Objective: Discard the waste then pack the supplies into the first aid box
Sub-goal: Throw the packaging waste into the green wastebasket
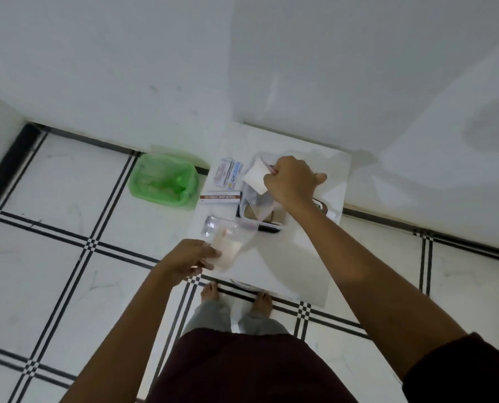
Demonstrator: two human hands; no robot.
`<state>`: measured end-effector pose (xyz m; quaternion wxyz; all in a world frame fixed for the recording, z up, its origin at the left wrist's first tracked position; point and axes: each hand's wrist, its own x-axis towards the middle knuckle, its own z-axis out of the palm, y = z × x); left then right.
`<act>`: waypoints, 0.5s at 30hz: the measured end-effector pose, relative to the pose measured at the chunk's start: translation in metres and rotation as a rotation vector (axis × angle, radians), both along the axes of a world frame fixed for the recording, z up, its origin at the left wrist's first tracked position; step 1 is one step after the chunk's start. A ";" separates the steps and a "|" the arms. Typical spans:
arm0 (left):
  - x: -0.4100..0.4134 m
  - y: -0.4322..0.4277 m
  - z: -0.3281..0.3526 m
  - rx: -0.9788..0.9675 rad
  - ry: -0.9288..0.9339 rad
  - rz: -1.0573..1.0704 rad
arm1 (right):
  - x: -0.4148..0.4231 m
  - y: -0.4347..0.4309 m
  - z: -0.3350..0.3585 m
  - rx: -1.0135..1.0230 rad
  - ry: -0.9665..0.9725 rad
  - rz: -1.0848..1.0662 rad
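Note:
On a small white table (pixel 309 266) stands a clear first aid box (pixel 259 213), partly hidden under my right forearm. My right hand (pixel 291 181) is above the box, shut on a white paper wrapper (pixel 255 177). My left hand (pixel 190 261) at the table's near left corner grips a clear plastic packet (pixel 227 245). Two small medicine boxes (pixel 227 173) lie at the table's far left. A long brown and white tube box (pixel 220 197) lies just in front of them.
A green bin (pixel 164 181) with a plastic liner stands on the tiled floor left of the table, against the white wall. My bare feet (pixel 236 298) are at the table's near edge. A second wall closes the right side.

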<state>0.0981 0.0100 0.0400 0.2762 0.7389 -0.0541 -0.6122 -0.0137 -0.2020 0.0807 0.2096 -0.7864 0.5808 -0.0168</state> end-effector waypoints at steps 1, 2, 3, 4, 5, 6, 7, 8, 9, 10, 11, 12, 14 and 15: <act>0.013 -0.001 0.005 -0.024 -0.010 0.073 | 0.006 0.002 0.007 0.023 -0.053 -0.029; 0.028 -0.002 0.008 -0.048 -0.023 0.163 | 0.017 0.005 0.012 0.064 -0.118 -0.053; 0.040 -0.004 0.008 -0.065 -0.042 0.249 | 0.024 0.008 0.016 0.119 -0.189 -0.077; 0.052 -0.007 0.008 -0.071 -0.069 0.328 | 0.033 0.010 0.018 0.169 -0.260 -0.088; 0.068 -0.010 0.006 -0.073 -0.105 0.401 | 0.046 0.013 0.018 0.206 -0.321 -0.092; 0.086 -0.012 0.001 -0.071 -0.149 0.462 | 0.060 0.014 0.016 0.236 -0.364 -0.092; 0.103 -0.013 -0.005 -0.069 -0.193 0.514 | 0.073 0.015 0.013 0.261 -0.381 -0.089; 0.124 -0.015 -0.014 -0.065 -0.235 0.561 | 0.091 0.015 0.006 0.287 -0.379 -0.080; 0.144 -0.016 -0.023 -0.058 -0.271 0.594 | 0.110 0.017 0.000 0.322 -0.360 -0.081; 0.164 -0.017 -0.032 -0.045 -0.298 0.610 | 0.130 0.018 -0.010 0.357 -0.335 -0.081; 0.183 -0.018 -0.040 -0.029 -0.323 0.611 | 0.152 0.020 -0.020 0.400 -0.307 -0.083; 0.200 -0.020 -0.050 -0.017 -0.344 0.605 | 0.170 0.023 -0.030 0.429 -0.269 -0.077; 0.243 -0.028 -0.072 0.016 -0.370 0.576 | 0.218 0.027 -0.055 0.466 -0.205 -0.092; 0.266 -0.032 -0.084 0.033 -0.387 0.554 | 0.242 0.029 -0.069 0.485 -0.174 -0.103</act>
